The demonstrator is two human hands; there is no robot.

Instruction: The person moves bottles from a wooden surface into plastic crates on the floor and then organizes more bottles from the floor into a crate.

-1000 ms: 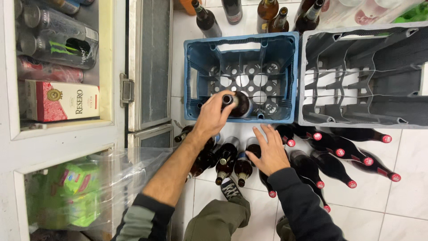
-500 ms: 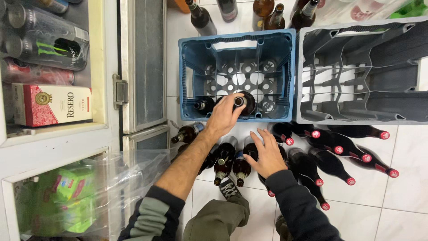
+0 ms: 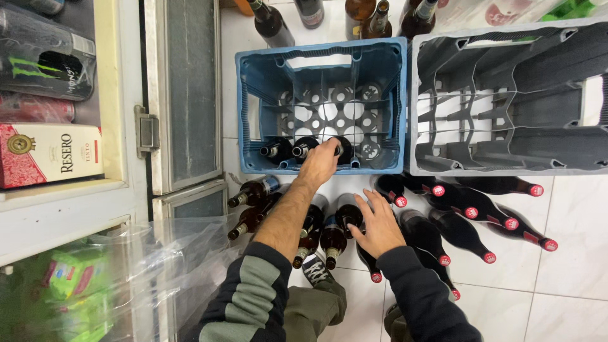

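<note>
Left hand [image 3: 318,166], frame centre, grips an upright dark bottle [image 3: 342,149] in the blue crate [image 3: 253,82]; right hand [image 3: 378,223], below it, rests open on lying bottles [image 3: 345,215].

At two o'clock from me sits a grey crate [image 3: 506,95] on the white tiled floor [image 3: 570,285]. At twelve o'clock, upright bottles [image 3: 380,16] stand beyond the crates. At nine o'clock my shelf holds a red carton [image 3: 47,155] and a black can [image 3: 44,60]. At eight o'clock lies clear plastic wrap [image 3: 126,272].
</note>
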